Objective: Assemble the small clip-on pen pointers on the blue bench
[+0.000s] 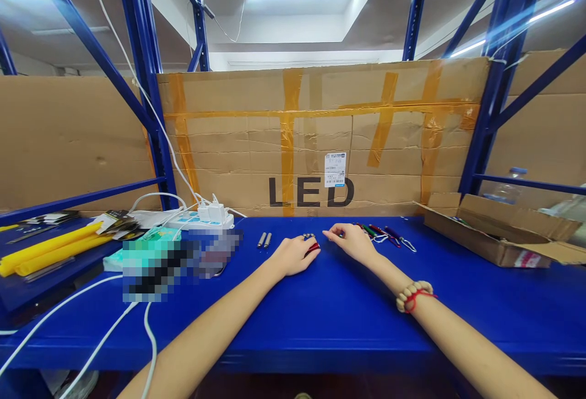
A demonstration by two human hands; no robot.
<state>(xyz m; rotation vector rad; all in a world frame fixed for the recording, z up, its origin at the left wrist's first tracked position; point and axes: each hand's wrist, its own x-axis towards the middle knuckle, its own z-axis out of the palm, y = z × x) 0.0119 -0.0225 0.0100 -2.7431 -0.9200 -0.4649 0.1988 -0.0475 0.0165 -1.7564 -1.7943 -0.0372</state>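
Both my arms reach forward over a blue table (320, 313). My left hand (293, 254) is curled with its fingers closed on a small red object (313, 246) that lies on the table. My right hand (350, 239) pinches something tiny at its fingertips, too small to name. Just right of that hand lies a bunch of small coloured pen-like pieces (384, 234) with key rings. Two short silver cylinders (264, 240) lie left of my left hand. A bead bracelet with a red cord (413, 296) is on my right wrist.
A taped cardboard sheet marked LED (315, 143) walls the back. An open flat carton (499, 231) sits at the right. A white power strip (208, 219) with cables, green packets (151, 246) and yellow sticks (46, 249) lie at the left. Blue rack posts (146, 82) flank the table.
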